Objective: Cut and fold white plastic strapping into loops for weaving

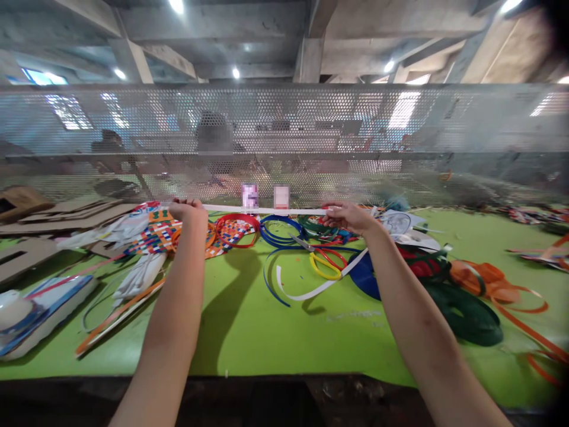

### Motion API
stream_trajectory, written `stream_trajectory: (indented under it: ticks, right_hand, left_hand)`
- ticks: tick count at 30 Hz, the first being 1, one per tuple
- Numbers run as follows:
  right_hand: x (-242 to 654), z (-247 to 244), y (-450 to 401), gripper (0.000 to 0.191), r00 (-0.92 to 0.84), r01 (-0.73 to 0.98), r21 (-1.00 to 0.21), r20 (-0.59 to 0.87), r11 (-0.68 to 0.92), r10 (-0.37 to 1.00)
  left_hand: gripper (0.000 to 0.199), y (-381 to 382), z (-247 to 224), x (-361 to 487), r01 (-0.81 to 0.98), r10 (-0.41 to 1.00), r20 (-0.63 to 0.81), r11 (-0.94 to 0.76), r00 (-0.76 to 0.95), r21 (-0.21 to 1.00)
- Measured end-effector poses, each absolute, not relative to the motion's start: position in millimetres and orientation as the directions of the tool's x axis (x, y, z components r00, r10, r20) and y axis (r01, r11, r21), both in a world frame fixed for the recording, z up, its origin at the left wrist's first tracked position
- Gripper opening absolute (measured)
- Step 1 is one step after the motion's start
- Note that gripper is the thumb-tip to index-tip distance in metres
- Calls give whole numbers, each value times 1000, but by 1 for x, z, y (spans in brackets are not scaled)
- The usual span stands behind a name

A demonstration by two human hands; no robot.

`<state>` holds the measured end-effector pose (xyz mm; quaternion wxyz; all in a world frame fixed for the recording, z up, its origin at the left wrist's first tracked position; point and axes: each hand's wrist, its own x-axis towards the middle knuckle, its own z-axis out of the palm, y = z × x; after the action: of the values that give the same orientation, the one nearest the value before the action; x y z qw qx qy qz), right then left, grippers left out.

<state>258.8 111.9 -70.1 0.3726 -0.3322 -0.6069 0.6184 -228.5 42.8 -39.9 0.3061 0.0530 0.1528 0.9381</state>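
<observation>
A white strip [267, 210] is stretched level between my two hands, above the far part of the green table [275, 344]. My left hand [186, 209] is closed on its left end. My right hand [342, 217] pinches it further right, and a white length curls down below onto the table. Behind and under the strip lie a red coil [242, 231] and a blue coil [281, 232]. Scissors with yellow and red handles [326, 265] rest open near my right hand. A colourful woven piece [151, 234] lies beside my left hand.
Cardboard pieces [66, 216] and a white and blue object [48, 308] are at the left. Dark green [466, 314] and orange coils [484, 279] lie at the right. A perforated metal screen [284, 139] stands along the back, with people faintly visible behind it.
</observation>
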Motion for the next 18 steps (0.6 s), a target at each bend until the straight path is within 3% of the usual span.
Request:
stream_trajectory:
  ticks: [3, 8, 13, 18]
  right_hand:
    - [261, -72, 113, 30, -501, -37, -999, 26, 8, 865]
    - [255, -67, 109, 18, -444, -13, -1000, 21, 18, 896]
    - [234, -45, 86, 8, -366, 92, -986, 98, 141, 925]
    - [203, -19, 42, 12, -440, 166, -940, 199, 298, 875]
  left_hand:
    - [30, 43, -36, -220, -495, 487, -109, -811, -866, 311]
    - [31, 40, -32, -205, -409, 427, -64, -798, -902, 443]
    - [32, 37, -17, -170, -66, 311, 393, -848, -865, 526]
    - [38, 29, -22, -91, 213, 481, 767, -770, -424, 601]
